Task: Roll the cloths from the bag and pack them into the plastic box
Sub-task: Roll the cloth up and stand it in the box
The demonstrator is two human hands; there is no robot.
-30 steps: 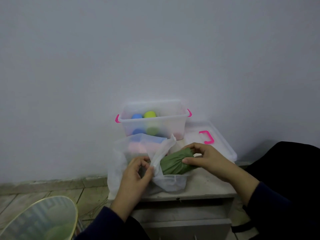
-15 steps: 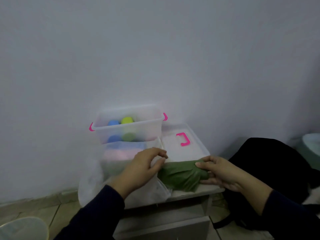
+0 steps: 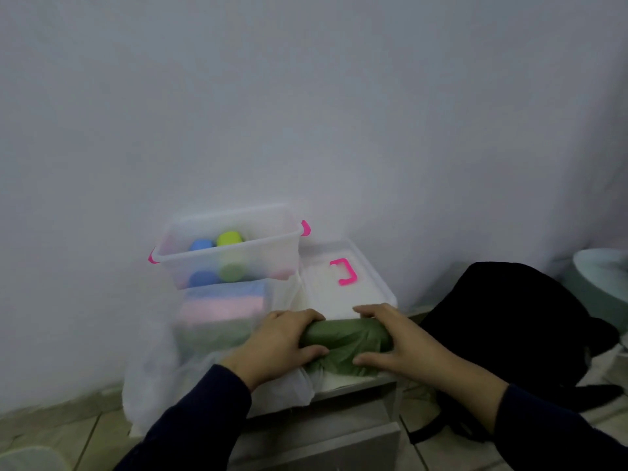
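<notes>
Holding the green cloth (image 3: 343, 341) on the worktop (image 3: 353, 382), I have my left hand (image 3: 282, 345) and right hand (image 3: 397, 341) curled round its ends. It looks soft, light and floppy, so gripping both ends seems best.

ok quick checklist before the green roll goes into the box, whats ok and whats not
1. Both hands on the green cloth: ok, left hand and right hand each have a grip on one end.
2. Roll finished: not ok, loose fabric bunches below the roll at the front.
3. Plastic box open: ok, its lid lies beside it on the right.
4. Room in the box: ok, the rolled cloths sit on its left side, the right side looks free.
5. Cloth clear of the bag: cannot tell, the bag's edge lies under the left hand.
</notes>
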